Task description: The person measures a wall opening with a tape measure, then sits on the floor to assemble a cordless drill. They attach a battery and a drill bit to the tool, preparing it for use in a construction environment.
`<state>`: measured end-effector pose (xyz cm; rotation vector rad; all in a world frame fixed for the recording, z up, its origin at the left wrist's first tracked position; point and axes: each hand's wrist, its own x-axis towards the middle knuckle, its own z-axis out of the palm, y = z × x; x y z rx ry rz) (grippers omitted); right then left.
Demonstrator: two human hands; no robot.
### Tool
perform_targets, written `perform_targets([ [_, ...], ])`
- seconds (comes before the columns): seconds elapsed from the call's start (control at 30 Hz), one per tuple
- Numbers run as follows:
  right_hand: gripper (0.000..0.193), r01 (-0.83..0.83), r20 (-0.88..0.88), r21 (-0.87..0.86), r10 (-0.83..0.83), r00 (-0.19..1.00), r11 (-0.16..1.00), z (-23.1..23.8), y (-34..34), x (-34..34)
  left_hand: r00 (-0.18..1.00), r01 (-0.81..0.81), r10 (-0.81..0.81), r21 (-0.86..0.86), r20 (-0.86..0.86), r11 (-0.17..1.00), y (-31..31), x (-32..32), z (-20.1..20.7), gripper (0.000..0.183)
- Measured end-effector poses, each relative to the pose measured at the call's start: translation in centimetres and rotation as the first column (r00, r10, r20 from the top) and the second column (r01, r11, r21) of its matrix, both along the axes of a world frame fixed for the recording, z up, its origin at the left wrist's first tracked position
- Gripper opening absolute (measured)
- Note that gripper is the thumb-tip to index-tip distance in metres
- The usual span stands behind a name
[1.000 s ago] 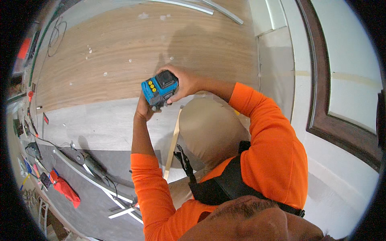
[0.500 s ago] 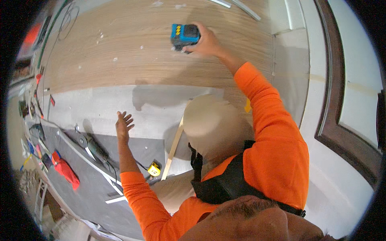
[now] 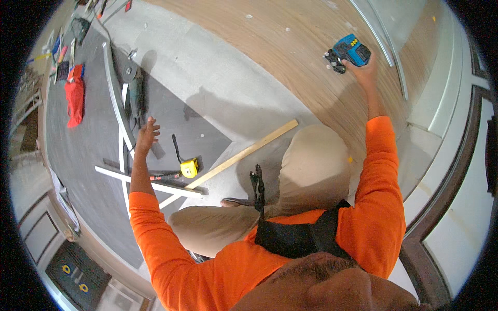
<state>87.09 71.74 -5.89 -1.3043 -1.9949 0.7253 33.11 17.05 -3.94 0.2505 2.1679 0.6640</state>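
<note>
Floor (image 3: pixel 251 44) spreads widest, wood-look boards at the upper right, a pale band across the middle and dark grey at the left, with one wooden strip (image 3: pixel 246 153) slanting over its lower part. Beige trouser legs (image 3: pixel 316 155) of the person fold beside that strip, one knee close by its upper right end, the other below its lower left end. Well to the left of the wooden strip a long metal channel (image 3: pixel 113 85) runs down the dark grey area. Beyond the strip's upper right end, well apart from it, two slim metal lengths (image 3: pixel 398 67) lie along the boards. A white bar (image 3: pixel 142 179) crosses the wooden strip near its lower left end. Up and to the left of the strip sits an angle grinder (image 3: pixel 136 93), just beside the channel, and farther left a red cloth bag (image 3: pixel 75 101). Past the strip's upper right end, well apart from it, is the blue-and-black device (image 3: pixel 353 51), with the right hand (image 3: pixel 364 70) clamped on its near end; whether it rests on the boards I cannot tell. To the left of the strip the left hand (image 3: pixel 149 136) is bare of any object, fingers apart from the thumb and slightly curled, near the grinder's lower end. Just left of the strip lies a yellow tape measure (image 3: pixel 189 168), and beside that a slim dark tool (image 3: pixel 165 177) with red at one end
</note>
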Motion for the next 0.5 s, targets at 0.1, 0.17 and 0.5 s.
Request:
perform_targets([
  [0.1,0.086,-0.036,0.055,-0.005,0.036,0.998,0.999,1.3,-0.3,-1.4,0.996,-0.066,0.066,0.006,-0.054,0.998,-4.3,-0.9,0.4,0.087],
  [0.17,0.084,-0.059,0.011,0.012,0.059,0.998,0.998,0.3,0.4,0.0,0.996,-0.039,0.043,0.049,-0.082,0.998,-5.2,-1.5,1.1,0.087],
  [0.5,0.07,-0.111,0.055,-0.067,0.115,0.992,0.992,3.1,-1.8,-1.5,0.979,-0.145,0.152,0.06,-0.139,0.988,-12.8,0.6,-0.9,0.086],
])
